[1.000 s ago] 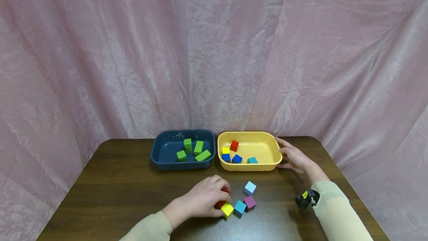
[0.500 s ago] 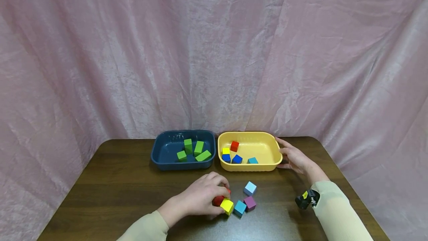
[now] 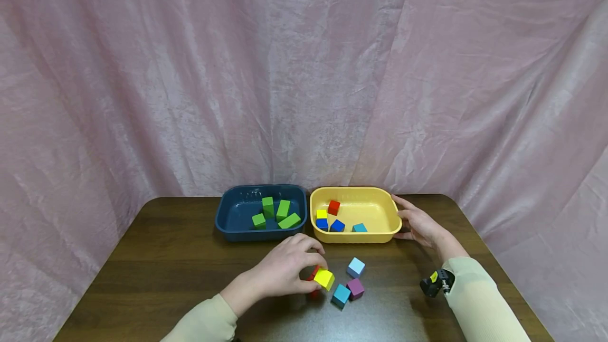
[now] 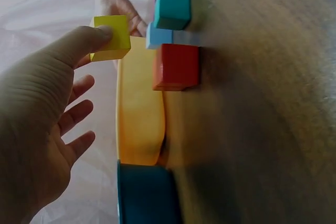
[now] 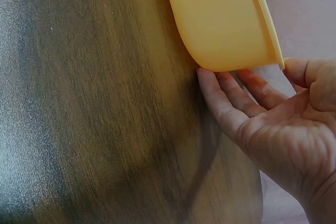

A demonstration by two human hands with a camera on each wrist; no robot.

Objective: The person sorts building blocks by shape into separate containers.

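Between thumb and fingertips, my left hand [image 3: 287,268] pinches a yellow cube [image 3: 324,279], held just above the table. In the left wrist view the thumb presses on this yellow cube [image 4: 113,38], and the other fingers spread apart. A red cube [image 4: 178,67] stands on the table, partly hidden behind the left hand in the head view. My right hand [image 3: 420,226] touches the right end of the yellow tray [image 3: 353,237]. Seen from the right wrist, fairly straight fingers [image 5: 220,98] rest against the tray's end, with the thumb at its rim.
Light blue [image 3: 355,267], purple [image 3: 355,288] and teal [image 3: 341,296] cubes lie on the table right of the left hand. Several small cubes sit in the yellow tray. Left of it stands a dark blue tray [image 3: 261,235] with several green blocks. A pink curtain [image 3: 304,78] hangs behind.
My left hand has raised the yellow cube off the table and moved slightly away from me. The red cube stays on the table. My right hand has not moved.
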